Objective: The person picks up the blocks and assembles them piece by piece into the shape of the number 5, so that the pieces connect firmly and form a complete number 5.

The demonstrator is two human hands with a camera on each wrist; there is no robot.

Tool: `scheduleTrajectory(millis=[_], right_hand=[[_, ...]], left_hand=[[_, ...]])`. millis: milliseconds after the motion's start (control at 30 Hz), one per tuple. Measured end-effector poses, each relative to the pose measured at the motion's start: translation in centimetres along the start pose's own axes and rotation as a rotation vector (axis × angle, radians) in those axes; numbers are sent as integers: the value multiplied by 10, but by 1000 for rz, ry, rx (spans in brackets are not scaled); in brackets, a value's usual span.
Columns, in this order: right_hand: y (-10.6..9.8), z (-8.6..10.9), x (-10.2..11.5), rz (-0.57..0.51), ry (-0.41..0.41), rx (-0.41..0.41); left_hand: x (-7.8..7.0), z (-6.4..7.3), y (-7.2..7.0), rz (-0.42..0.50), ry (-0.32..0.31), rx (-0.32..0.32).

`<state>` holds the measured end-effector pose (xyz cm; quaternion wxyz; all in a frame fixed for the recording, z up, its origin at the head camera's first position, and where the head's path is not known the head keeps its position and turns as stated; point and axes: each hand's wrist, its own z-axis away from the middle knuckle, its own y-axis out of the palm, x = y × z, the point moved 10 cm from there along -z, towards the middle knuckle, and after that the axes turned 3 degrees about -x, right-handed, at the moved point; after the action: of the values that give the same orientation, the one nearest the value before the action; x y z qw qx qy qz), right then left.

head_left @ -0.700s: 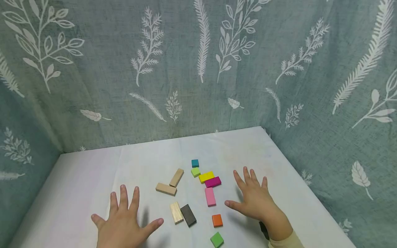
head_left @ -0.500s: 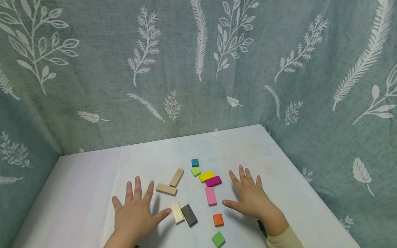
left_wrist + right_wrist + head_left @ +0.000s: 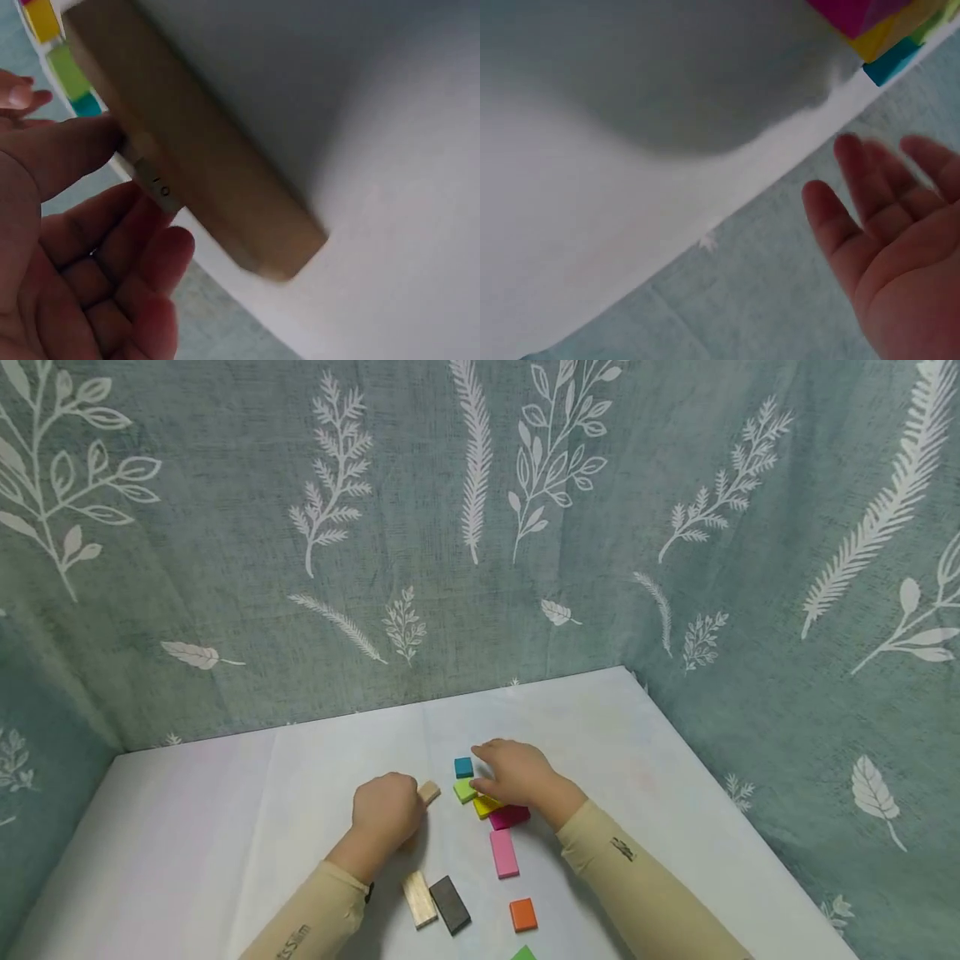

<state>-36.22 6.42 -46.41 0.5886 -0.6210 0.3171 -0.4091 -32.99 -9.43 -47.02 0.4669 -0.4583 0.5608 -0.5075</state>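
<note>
My left hand (image 3: pixel 386 814) is curled over two tan wooden blocks. One tan block (image 3: pixel 429 792) pokes out past the fingers; in the left wrist view its marked end (image 3: pixel 159 187) sits between thumb and forefinger. The second tan block (image 3: pixel 195 142) lies across in front of them, mostly hidden under the hand in the head view. My right hand (image 3: pixel 517 774) reaches over the coloured blocks with fingers extended, holding nothing. Its thumb is right by a lime green block (image 3: pixel 462 790), near a teal block (image 3: pixel 463 767). A yellow block (image 3: pixel 486 806) and a magenta block (image 3: pixel 510 817) lie partly beneath it.
Nearer on the white table (image 3: pixel 202 835) lie a pink block (image 3: pixel 504 854), a pale wood block (image 3: pixel 419 900), a dark brown block (image 3: pixel 450 905), an orange block (image 3: pixel 523 915) and a green block (image 3: pixel 523 954). A leaf-patterned curtain (image 3: pixel 435 527) hangs around the table.
Both hands were spread open above the table. The left has moved forward and right onto the tan blocks, its fingers curling; the right has moved forward and left over the coloured blocks.
</note>
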Motion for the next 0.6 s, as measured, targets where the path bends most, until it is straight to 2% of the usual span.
scheduleTrajectory(millis=[200,300,367,500,600], right_hand=[[9,-34,-2,46,45,34],[16,-44,2,46,40,51],[20,-49,2,13,60,58],[26,-58,-7,-73,113,64],[28,-59,-15,-111,118,68]], left_hand=[[-6,-28,-18,-47,88,-130],[-4,-44,-25,-69,103,-167],[-6,-54,-22,-88,117,-148],[-13,-71,-7,-116,141,-81],[-18,-80,-2,-109,134,-77]])
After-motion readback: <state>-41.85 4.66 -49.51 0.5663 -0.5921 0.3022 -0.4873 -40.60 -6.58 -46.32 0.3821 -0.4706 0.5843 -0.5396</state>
